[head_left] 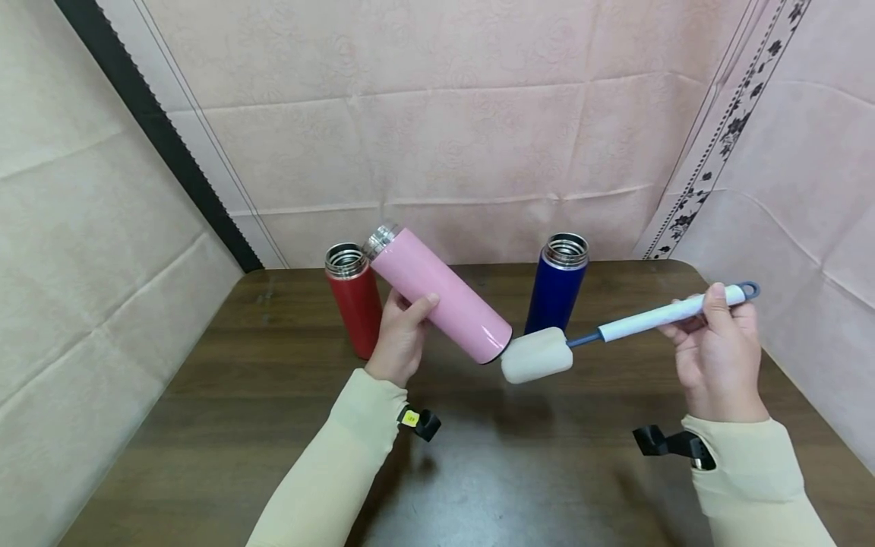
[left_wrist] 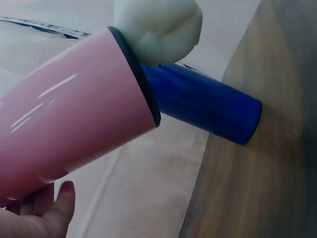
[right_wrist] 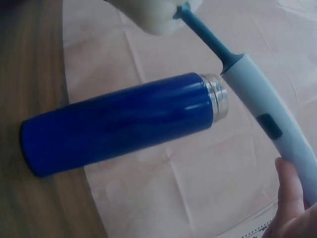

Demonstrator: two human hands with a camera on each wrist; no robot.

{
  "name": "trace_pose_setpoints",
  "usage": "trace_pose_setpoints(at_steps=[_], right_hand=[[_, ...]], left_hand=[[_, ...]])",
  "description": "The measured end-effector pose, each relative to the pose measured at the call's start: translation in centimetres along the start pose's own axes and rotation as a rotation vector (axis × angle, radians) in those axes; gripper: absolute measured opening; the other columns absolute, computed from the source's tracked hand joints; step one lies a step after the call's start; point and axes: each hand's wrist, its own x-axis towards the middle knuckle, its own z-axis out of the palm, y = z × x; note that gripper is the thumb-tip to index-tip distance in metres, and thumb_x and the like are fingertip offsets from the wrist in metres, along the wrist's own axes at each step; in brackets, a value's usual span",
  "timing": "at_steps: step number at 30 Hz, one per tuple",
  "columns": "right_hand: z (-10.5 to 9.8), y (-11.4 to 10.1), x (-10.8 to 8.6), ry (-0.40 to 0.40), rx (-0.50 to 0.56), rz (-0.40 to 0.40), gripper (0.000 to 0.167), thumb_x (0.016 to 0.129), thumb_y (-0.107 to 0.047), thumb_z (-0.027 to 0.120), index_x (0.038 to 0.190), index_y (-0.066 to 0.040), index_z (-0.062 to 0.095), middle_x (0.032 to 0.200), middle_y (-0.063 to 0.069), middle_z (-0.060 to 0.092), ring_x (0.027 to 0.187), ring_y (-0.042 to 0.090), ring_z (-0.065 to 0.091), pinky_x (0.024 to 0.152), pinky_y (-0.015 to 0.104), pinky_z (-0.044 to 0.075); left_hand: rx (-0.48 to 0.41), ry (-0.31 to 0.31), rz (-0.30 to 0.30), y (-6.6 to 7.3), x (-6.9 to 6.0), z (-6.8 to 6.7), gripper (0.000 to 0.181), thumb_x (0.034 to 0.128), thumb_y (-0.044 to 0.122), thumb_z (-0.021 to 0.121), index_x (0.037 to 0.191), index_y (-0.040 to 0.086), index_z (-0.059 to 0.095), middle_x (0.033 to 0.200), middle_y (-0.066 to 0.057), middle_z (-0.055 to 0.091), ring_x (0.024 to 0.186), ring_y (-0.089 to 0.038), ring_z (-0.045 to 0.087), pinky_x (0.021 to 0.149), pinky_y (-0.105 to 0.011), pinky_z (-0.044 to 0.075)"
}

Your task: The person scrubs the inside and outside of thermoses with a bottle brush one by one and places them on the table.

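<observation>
A: Left grip status?
B: Left grip [head_left: 402, 334] curled round the pink bottle [head_left: 440, 296], thumb on the near side. Bottle held tilted above the table [head_left: 239, 425]: steel neck up-left of that grip, base down-right.
A: Right grip?
B: Right grip [head_left: 721, 357] pinching the brush [head_left: 642, 322] by its handle, near the loop end. White sponge head [head_left: 538, 355] sits left of that grip, right at the pink bottle's base. Can't tell if they touch.
A: Others?
B: Red bottle [head_left: 354, 315] upright on the table, just left of the left grip. Blue bottle [head_left: 557, 292] also upright, between the grips, farther back. Both mouths uncovered.
</observation>
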Motion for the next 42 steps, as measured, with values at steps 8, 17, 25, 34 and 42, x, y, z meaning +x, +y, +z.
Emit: trace_pose_setpoints(at_steps=[8, 17, 25, 34, 42], right_hand=[[-0.6, -0.4, 0.1, 0.07, 0.049, -0.022, 0.013, 0.097, -0.012, 0.052, 0.101, -0.006, 0.041, 0.08, 0.015, 0.051, 0.064, 0.026, 0.062, 0.05, 0.038, 0.056], [-0.8, -1.0, 0.2, 0.067, 0.115, -0.054, 0.013, 0.098, -0.01, 0.048, 0.105, -0.005, 0.039, 0.08, 0.017, 0.053, 0.061, 0.03, 0.064, 0.048, 0.042, 0.056], [-0.6, -1.1, 0.2, 0.069, 0.095, -0.039, 0.018, 0.098, -0.013, 0.049, 0.11, -0.006, 0.037, 0.082, 0.016, 0.052, 0.063, 0.03, 0.064, 0.051, 0.042, 0.057], [-0.1, -1.5, 0.6, 0.041, 0.095, -0.036, 0.016, 0.099, -0.013, 0.047, 0.109, -0.007, 0.035, 0.081, 0.016, 0.051, 0.063, 0.031, 0.065, 0.05, 0.043, 0.056], [0.3, -2.2, 1.1, 0.053, 0.065, -0.038, 0.015, 0.099, -0.014, 0.046, 0.107, -0.008, 0.036, 0.082, 0.013, 0.046, 0.061, 0.029, 0.061, 0.049, 0.04, 0.055]], left_hand=[[0.107, 0.026, 0.031, -0.3, 0.3, -0.1, 0.063, 0.0862, 0.005, 0.064, 0.14, 0.014, 0.03, 0.132, -0.009, 0.045, 0.122, -0.026, 0.045, 0.102, -0.042, 0.044], [0.343, 0.074, 0.065, -1.4, 0.9, -0.8, 0.067, 0.0818, 0.005, 0.071, 0.138, 0.012, 0.034, 0.133, -0.009, 0.048, 0.12, -0.027, 0.049, 0.1, -0.045, 0.046], [0.471, 0.098, 0.071, -2.6, 1.9, -1.0, 0.069, 0.0801, 0.011, 0.074, 0.137, 0.011, 0.036, 0.131, -0.009, 0.05, 0.118, -0.027, 0.052, 0.099, -0.046, 0.046], [0.601, 0.112, 0.04, -3.9, 2.8, -1.0, 0.071, 0.0795, 0.012, 0.076, 0.138, 0.01, 0.035, 0.133, -0.01, 0.047, 0.122, -0.03, 0.05, 0.099, -0.049, 0.045], [0.639, 0.101, 0.038, -4.9, 3.4, -1.0, 0.071, 0.0786, 0.011, 0.077, 0.137, 0.007, 0.036, 0.133, -0.011, 0.047, 0.123, -0.031, 0.049, 0.101, -0.049, 0.044]])
